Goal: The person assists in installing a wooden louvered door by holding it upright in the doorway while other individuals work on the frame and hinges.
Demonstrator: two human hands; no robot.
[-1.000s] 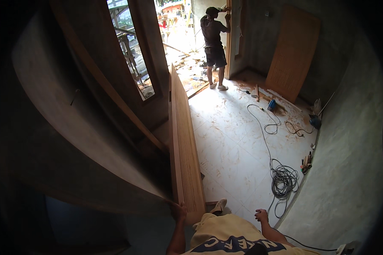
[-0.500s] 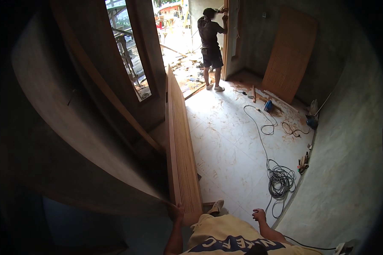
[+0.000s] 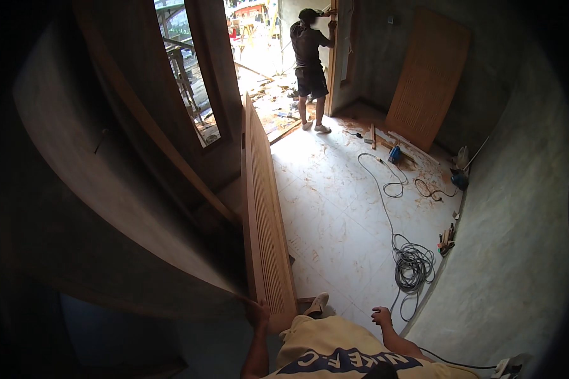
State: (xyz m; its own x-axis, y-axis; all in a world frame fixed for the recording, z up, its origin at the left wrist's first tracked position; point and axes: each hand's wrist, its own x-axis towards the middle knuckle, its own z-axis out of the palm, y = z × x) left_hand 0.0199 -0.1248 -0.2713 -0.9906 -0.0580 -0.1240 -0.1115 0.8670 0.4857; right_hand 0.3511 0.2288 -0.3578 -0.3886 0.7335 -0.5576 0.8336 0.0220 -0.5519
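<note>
While the left hand (image 3: 257, 311) is at the near end of the grooved panel (image 3: 265, 221) stretching toward the doorway (image 3: 269, 82) (its grip I cannot tell), the right hand (image 3: 380, 316) hangs half-curled and empty near the coiled cable (image 3: 414, 268), both poses practically unchanged, suggesting mere steadying.

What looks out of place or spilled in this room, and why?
Brown debris litters the pale floor near the far wooden panel, looking unswept. A dark cable lies loosely coiled beside the wall, looking untidy.
</note>
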